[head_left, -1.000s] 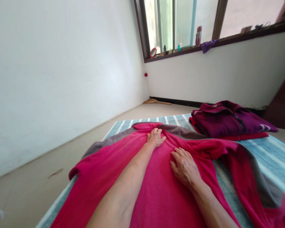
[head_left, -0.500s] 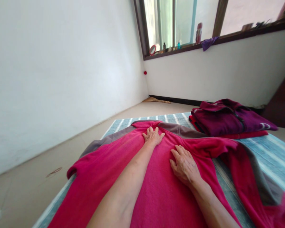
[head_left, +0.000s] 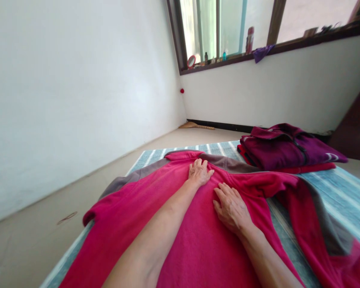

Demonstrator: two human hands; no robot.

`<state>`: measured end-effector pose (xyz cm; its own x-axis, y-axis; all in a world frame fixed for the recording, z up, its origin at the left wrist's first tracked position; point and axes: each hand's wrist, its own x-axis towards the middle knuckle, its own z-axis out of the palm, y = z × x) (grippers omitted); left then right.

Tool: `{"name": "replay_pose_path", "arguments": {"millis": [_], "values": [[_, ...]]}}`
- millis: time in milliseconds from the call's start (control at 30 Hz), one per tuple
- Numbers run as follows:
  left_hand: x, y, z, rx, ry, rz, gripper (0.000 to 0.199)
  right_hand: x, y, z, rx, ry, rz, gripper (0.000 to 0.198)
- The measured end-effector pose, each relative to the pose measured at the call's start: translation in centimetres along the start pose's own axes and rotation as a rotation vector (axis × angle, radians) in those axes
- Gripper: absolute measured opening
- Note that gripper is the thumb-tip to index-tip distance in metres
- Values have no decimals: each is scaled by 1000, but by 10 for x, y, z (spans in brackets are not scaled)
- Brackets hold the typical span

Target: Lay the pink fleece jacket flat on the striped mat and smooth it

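A pink jacket (head_left: 192,244) with grey shoulder panels lies spread out before me, its collar at the far end. My left hand (head_left: 199,173) rests on the cloth just below the collar, fingers spread. Closer to me and to the right, my right hand (head_left: 231,206) lies on the upper part of the jacket with its fingers stretched out. Neither hand grips anything. The right sleeve (head_left: 309,224) bends down along the right side, while the left sleeve is mostly out of sight.
Under the jacket is a blue-and-white striped sheet (head_left: 345,196). A folded purple jacket (head_left: 279,150) sits on red clothing (head_left: 313,167) at the back right. A broom (head_left: 196,125) lies on the floor by the corner. Bottles and a round mirror (head_left: 191,61) line the windowsill.
My left hand has slid a little to the right across the jacket below the collar. My right hand has stayed nearly in place, and the jacket looks the same.
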<state>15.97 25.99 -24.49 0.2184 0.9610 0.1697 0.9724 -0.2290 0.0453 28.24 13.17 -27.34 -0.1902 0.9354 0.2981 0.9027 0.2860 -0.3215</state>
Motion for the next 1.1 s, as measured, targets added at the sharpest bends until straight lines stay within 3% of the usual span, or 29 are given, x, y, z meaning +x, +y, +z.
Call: {"name": "replay_pose_path", "arguments": {"millis": [233,433,533,733,900,1100], "values": [[9,8,11,3,-41,-69,59,1,0,0,-13,-24,22,43],[-9,4,-1,21,-24,-36,53,-1,-2,0,-17,6,35,46],[-26,-16,-14,52,-12,-74,53,-1,-2,-1,-18,-3,41,45],[-53,-82,-32,99,-141,-378,65,0,-3,-3,-25,-36,57,46],[-57,-107,-29,48,-217,-381,71,0,-3,-4,-15,-47,50,46],[-59,-113,-20,54,-91,-321,67,1,-2,-4,7,-38,52,45]]}}
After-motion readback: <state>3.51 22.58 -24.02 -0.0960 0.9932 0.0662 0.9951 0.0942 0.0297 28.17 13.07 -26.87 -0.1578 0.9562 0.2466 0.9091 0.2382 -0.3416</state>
